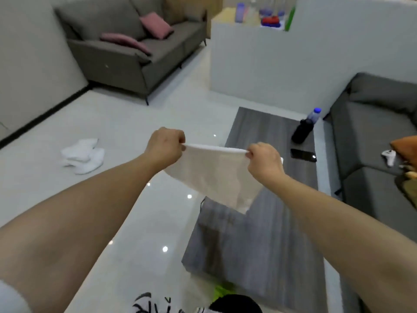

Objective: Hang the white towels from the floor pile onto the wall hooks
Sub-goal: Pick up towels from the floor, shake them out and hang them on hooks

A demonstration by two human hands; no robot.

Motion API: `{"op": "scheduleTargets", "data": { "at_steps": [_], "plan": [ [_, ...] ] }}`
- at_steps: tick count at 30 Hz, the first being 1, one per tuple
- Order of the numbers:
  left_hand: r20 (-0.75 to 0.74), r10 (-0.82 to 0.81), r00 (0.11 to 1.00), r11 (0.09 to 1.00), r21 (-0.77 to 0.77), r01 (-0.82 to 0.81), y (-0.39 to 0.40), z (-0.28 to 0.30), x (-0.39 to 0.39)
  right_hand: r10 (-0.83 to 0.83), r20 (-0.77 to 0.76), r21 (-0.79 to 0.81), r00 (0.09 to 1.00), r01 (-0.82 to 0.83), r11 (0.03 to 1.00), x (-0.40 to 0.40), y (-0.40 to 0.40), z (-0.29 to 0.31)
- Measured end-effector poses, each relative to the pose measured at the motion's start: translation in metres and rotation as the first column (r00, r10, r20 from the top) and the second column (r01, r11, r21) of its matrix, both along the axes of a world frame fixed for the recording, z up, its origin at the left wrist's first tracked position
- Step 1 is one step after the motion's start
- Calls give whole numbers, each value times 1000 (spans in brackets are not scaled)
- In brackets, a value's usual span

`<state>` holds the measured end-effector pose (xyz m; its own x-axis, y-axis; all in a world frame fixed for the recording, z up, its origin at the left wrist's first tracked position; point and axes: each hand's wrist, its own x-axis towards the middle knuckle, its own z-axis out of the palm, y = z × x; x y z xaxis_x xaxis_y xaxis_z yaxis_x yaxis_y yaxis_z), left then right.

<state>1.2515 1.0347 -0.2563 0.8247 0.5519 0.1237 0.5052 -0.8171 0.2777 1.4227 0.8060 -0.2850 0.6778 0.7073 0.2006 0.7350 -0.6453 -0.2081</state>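
Grip closed: one white towel (216,175) pinched at top corners by left hand (165,146) and right hand (264,160), top edge stretched taut, cloth hung slack in air over floor (126,199) and grey surface (259,233). Farther left, crumpled white towel pile (83,155) seen on floor; count unclear. Two bottles (304,127) and one phone (303,155) seen on surface.

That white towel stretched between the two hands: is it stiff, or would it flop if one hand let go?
Probably floppy: the towel sags below its taut top edge, pinched by the left hand and right hand. It seems light, since fingertip pinches carry it. The floor pile lies crumpled, which suggests soft cloth.
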Motion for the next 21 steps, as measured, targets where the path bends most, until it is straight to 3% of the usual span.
{"op": "scheduleTargets", "data": {
  "at_steps": [6,10,16,21],
  "plan": [
    [111,185,976,963,176,-203,71,108,-169,238,131,190,962,-260,947,-119,120,107],
    [222,378,899,882,207,-422,101,171,-305,414,234,249,879,-466,849,-219,198,161],
    [277,646,712,683,208,-700,117,218,-493,660,304,284,687,-727,625,-376,298,205],
    [241,834,497,468,169,-867,108,224,-639,830,277,260,484,-869,420,-522,374,210]
  ]
}}
